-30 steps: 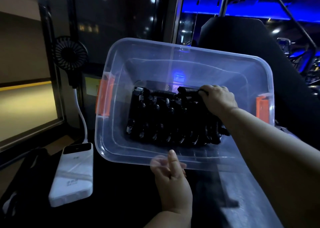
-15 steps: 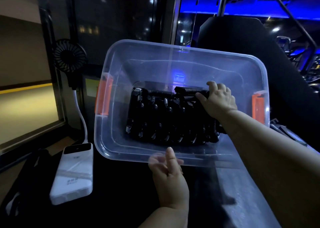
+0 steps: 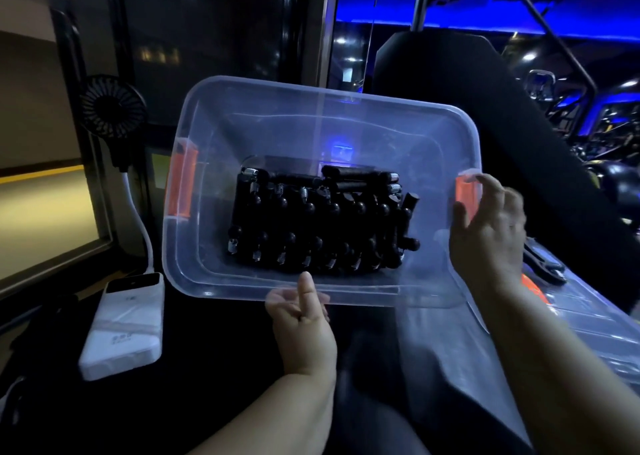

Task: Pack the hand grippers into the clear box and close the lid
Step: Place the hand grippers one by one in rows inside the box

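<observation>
Clear box [image 3: 277,136] lies open; bare floor rings the packed hand grippers [image 3: 318,219], power bank [image 3: 128,323] crowding its left corner.

dim scene | blue glow upper right | wide-angle edge bending | soft focus

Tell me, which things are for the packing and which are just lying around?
For the job: clear box, hand grippers inside it, lid lying at the right, left hand holding the rim, right hand by the orange latch.
Just lying about: white power bank, small fan, white cable.
</observation>
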`<state>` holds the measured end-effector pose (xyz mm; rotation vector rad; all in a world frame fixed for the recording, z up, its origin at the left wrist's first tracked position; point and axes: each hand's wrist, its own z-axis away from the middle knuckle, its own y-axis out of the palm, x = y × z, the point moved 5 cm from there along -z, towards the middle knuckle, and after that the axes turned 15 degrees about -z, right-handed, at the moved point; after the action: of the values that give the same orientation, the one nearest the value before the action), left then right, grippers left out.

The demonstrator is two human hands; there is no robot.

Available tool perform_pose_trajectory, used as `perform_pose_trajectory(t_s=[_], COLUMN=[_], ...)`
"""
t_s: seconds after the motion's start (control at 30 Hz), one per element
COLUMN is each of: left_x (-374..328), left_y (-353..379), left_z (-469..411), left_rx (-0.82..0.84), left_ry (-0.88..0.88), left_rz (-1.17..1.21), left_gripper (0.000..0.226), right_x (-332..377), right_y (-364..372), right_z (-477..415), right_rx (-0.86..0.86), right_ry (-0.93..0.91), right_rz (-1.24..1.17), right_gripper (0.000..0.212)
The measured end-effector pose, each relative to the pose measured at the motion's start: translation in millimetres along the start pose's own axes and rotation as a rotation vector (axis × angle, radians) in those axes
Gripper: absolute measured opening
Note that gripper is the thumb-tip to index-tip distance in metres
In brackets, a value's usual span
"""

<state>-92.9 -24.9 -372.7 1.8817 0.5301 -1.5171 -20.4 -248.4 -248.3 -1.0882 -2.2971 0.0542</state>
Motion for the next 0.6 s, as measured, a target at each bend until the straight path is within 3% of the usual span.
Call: perform_pose_trajectory(t_s=[0.1,0.43,0.6], left_x=[0,0,0], left_y=[1,22,26], left_z=[2,14,15], left_rx=[0.006,0.338,0.443], left_ry=[-0.024,-0.036,-0.080], left_rz=[-0.016,-0.242,-0.227], left_gripper=[0.021,0.034,0.042], right_x=[-15,-19,-29], right_y=[3,8,3], right_z=[7,0,5], right_rx=[0.070,0.148,0.087], right_ry=[0.224,0.262,0.214], right_rz=[-0.139,-0.079,-0.300], right_gripper=[0.040,0.036,0.040])
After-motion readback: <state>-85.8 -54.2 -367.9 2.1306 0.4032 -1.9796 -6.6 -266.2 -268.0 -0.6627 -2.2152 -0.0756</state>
